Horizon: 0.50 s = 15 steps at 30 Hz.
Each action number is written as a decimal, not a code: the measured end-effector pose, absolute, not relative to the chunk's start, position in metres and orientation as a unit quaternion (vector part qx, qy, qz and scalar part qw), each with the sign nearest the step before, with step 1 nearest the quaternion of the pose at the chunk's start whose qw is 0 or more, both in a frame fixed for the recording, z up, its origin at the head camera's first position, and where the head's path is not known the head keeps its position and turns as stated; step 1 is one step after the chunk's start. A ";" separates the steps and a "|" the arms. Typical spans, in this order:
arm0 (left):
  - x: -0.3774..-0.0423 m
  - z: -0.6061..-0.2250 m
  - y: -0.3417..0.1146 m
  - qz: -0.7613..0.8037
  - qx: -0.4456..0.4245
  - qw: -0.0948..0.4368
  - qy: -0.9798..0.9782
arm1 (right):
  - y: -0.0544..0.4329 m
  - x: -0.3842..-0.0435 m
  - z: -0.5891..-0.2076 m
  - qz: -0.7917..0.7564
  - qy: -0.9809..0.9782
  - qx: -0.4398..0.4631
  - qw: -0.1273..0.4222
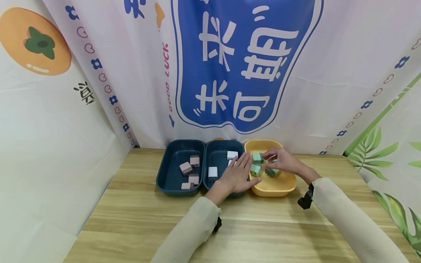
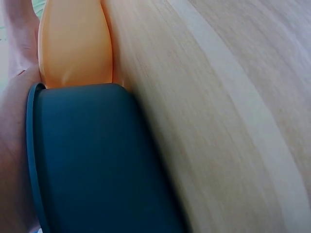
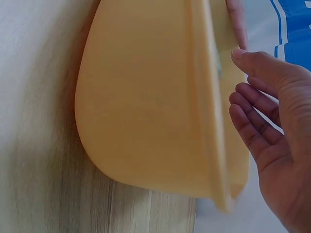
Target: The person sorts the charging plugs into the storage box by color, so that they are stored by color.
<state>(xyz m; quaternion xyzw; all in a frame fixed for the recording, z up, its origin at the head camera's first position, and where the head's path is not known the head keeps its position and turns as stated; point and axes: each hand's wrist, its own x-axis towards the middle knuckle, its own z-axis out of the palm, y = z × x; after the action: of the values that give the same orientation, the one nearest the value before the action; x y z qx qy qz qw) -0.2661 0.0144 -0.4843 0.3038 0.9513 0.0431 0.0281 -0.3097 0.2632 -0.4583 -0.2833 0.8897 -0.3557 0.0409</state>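
Observation:
My left hand [image 1: 235,177] lies with fingers extended across the right side of the middle blue bin [image 1: 208,184], its fingertips reaching the yellow bin's left side. In the left wrist view, part of that hand [image 2: 14,141] shows along the blue rim. Over the yellow bin [image 1: 274,191] is my right hand [image 1: 284,161], thumb and fingers apart. Several green charger plugs [image 1: 255,169] lie there, close to its fingertips. Nothing shows between the fingers of the right hand [image 3: 279,107] in the right wrist view. White charger plugs [image 1: 212,172] sit in the middle bin, one partly covered.
Left of these stands another blue bin [image 1: 161,181] with several pinkish charger plugs [image 1: 186,167]. The three bins stand side by side at the back of a wooden table [image 1: 138,226]. Behind them hangs a printed cloth [image 1: 296,124].

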 end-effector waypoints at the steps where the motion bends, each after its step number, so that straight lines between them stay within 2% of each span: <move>1: -0.266 -0.484 0.015 0.041 0.304 0.029 0.951 | 0.263 -0.310 -0.458 -0.355 0.890 -0.284 0.040; 15: -0.275 -0.477 0.011 0.042 0.312 0.041 0.948 | 0.268 -0.303 -0.449 -0.319 0.904 -0.285 0.022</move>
<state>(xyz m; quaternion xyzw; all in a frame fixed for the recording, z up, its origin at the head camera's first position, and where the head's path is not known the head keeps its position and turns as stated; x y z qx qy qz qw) -0.2746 0.0113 -0.4768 0.3123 0.9481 0.0418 0.0415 -0.3027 0.2681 -0.4488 -0.2849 0.9036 -0.3192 0.0221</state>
